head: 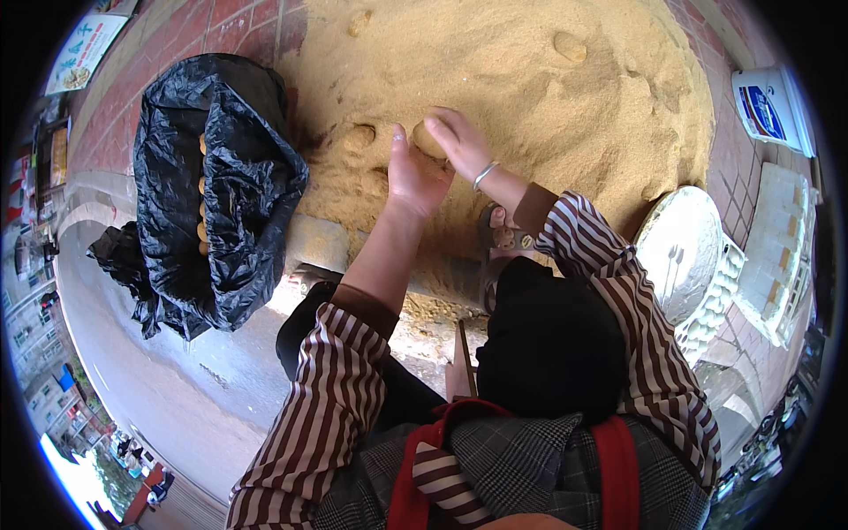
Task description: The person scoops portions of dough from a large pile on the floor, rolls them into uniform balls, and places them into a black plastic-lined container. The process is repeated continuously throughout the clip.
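Observation:
An egg-shaped lump (428, 140) coated in tan grains sits between my two hands, over a broad heap of sawdust-like tan grains (530, 112). My left hand (419, 171) cups it from below and the left, palm up, thumb raised. Curved over its right side is my right hand (460, 139), with a silver bangle on the wrist; some of its fingers are hidden. Left of my hands, another coated lump (359, 136) rests in the heap. Two more, a lump at the upper right (570, 47) and a lump at the top (360, 23), lie farther off.
A black plastic bag (255, 199) stands open at left, with several brown egg-like things (203, 209) showing inside. To the right are a round white lid-like object (682, 248), a white egg tray (719, 298), a white foam box (775, 252) and a labelled white bucket (772, 109).

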Demonstrator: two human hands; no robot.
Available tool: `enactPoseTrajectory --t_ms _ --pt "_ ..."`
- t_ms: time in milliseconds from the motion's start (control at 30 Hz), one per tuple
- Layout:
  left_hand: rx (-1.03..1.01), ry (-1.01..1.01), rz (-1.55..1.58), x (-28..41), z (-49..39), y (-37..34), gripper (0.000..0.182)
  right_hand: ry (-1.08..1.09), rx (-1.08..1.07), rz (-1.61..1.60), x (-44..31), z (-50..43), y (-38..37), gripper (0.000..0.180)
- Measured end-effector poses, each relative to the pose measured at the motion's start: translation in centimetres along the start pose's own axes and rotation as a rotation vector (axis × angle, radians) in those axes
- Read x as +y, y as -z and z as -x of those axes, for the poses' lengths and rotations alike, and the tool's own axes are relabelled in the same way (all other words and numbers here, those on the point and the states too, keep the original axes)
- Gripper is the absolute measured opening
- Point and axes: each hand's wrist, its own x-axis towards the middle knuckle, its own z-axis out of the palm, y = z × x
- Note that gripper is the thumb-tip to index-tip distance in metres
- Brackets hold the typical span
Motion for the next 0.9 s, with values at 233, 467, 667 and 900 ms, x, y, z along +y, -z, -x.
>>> enactPoseTrajectory --t_ms 233,467,667,900 --pt "0.095 -0.079 -0.024 -0.1 0.2 0.6 0.057 0.118 -0.02 0.024 -0.5 3.1 -2.2 0.074" --pt "-0.002 -0.104 -0.03 0.6 0.0 -0.2 0.057 -0.175 -0.186 -0.786 2.4 -0.2 -0.2 0.064" --pt "0.056 0.026 -0.01 1.2 0.0 0.4 0.056 0.11 -0.246 -0.393 1.6 1.1 2.3 0.057" --pt "-0.026 0.097 -0.024 0.4 -0.3 0.4 0.06 0.055 -0.16 -0.232 2.8 2.3 0.9 0.054"
